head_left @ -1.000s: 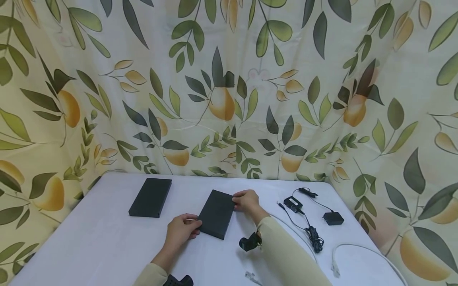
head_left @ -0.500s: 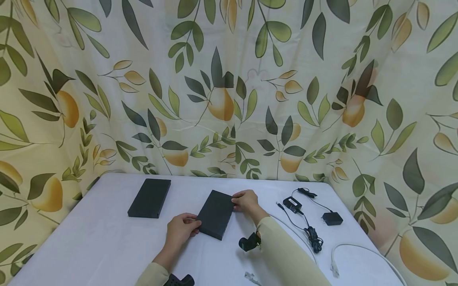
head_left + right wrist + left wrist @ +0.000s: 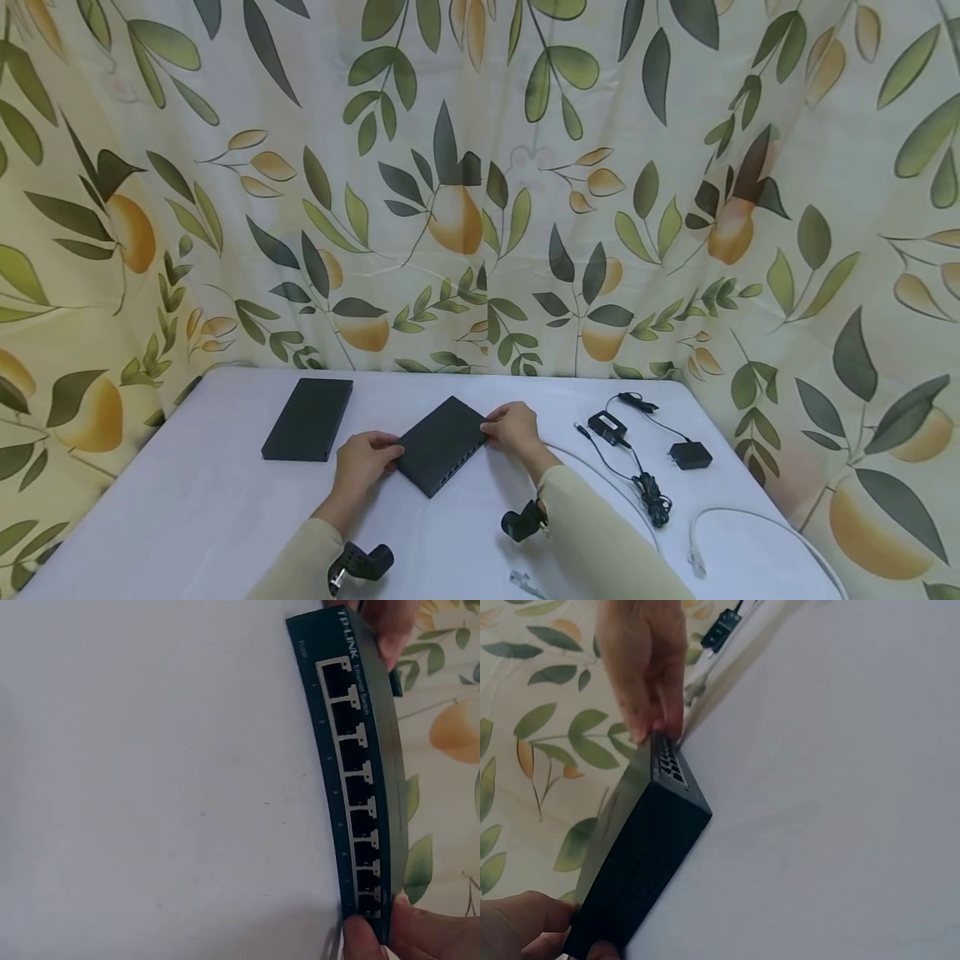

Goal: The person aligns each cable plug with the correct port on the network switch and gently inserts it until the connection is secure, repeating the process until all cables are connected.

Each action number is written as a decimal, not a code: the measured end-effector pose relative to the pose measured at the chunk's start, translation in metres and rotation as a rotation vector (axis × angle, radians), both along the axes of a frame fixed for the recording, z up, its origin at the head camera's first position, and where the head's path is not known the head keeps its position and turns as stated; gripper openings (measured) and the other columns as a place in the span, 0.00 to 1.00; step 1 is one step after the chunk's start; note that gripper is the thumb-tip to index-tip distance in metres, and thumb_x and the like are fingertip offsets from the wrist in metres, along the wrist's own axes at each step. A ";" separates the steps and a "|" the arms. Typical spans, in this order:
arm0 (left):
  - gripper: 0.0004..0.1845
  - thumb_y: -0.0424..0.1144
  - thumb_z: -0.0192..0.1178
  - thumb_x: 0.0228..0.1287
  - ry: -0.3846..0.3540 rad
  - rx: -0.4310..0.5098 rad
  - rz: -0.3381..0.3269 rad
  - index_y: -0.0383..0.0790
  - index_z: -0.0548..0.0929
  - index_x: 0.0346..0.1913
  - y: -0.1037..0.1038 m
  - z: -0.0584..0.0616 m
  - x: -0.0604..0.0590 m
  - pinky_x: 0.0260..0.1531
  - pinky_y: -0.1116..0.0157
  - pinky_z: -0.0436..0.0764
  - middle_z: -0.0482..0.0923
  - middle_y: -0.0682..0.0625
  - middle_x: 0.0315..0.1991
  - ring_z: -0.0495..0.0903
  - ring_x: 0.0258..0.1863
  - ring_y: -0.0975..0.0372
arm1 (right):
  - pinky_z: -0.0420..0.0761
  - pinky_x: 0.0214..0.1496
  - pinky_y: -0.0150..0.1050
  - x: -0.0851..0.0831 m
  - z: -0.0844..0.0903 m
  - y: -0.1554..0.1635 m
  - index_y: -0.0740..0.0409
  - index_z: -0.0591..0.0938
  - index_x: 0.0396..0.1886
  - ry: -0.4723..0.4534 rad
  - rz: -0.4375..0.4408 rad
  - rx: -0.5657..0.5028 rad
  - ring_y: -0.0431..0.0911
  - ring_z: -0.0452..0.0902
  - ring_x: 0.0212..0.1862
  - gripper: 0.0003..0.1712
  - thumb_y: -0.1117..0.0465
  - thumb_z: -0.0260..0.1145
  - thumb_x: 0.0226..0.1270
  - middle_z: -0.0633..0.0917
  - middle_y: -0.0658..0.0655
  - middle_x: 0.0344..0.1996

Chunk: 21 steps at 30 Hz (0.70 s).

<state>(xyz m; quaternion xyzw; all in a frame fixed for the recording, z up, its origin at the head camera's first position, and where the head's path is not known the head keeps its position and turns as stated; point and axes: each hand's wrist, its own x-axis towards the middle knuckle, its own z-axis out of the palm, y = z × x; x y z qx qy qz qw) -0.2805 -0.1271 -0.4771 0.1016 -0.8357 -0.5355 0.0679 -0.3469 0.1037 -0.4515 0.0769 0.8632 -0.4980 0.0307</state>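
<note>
Both hands hold a black Ethernet switch (image 3: 441, 446) over the middle of the white table. In the head view my left hand (image 3: 363, 467) pinches its left corner, and my right hand (image 3: 516, 433) pinches the right corner. The row of ports (image 3: 352, 780) with TP-LINK lettering shows in the right wrist view, where thumb and fingers of the right hand (image 3: 420, 934) grip one end. Seen from the left wrist, the left hand (image 3: 525, 922) grips the vented end. Whether the switch touches the table is hard to tell.
A second flat black box (image 3: 307, 421) lies on the left of the table. On the right are a black power adapter (image 3: 690, 455), a small black module (image 3: 607, 427), a bundled black cord (image 3: 652, 500) and a pale network cable (image 3: 757, 515). A patterned curtain (image 3: 480, 208) hangs behind.
The switch has turned, so its port side now faces front right in the head view. My left hand has moved left and slightly up with its corner. The head view has shifted slightly.
</note>
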 end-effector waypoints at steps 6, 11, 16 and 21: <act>0.08 0.32 0.66 0.49 -0.012 -0.022 0.024 0.34 0.84 0.35 -0.006 0.004 -0.013 0.19 0.72 0.76 0.80 0.47 0.27 0.77 0.21 0.61 | 0.80 0.24 0.34 0.008 -0.002 0.004 0.66 0.82 0.28 -0.031 -0.006 -0.002 0.46 0.80 0.21 0.09 0.68 0.72 0.45 0.79 0.59 0.23; 0.08 0.32 0.65 0.49 -0.025 -0.010 0.024 0.34 0.83 0.35 -0.008 0.005 -0.025 0.20 0.71 0.77 0.80 0.47 0.28 0.77 0.23 0.61 | 0.79 0.24 0.34 0.017 -0.002 0.008 0.65 0.81 0.29 -0.070 0.003 -0.005 0.45 0.80 0.21 0.11 0.66 0.73 0.44 0.80 0.59 0.24; 0.09 0.32 0.64 0.51 -0.048 -0.005 0.021 0.34 0.83 0.36 -0.008 0.006 -0.037 0.21 0.71 0.77 0.79 0.46 0.31 0.77 0.26 0.61 | 0.79 0.26 0.34 0.027 -0.003 0.012 0.64 0.79 0.31 -0.088 0.049 -0.021 0.44 0.80 0.22 0.13 0.64 0.73 0.46 0.81 0.57 0.22; 0.10 0.33 0.64 0.52 -0.075 0.016 0.033 0.35 0.83 0.39 -0.004 0.006 -0.045 0.24 0.69 0.78 0.79 0.44 0.35 0.79 0.31 0.58 | 0.80 0.27 0.35 0.040 0.000 0.014 0.66 0.78 0.31 -0.085 0.075 -0.073 0.45 0.80 0.24 0.13 0.65 0.72 0.47 0.81 0.58 0.22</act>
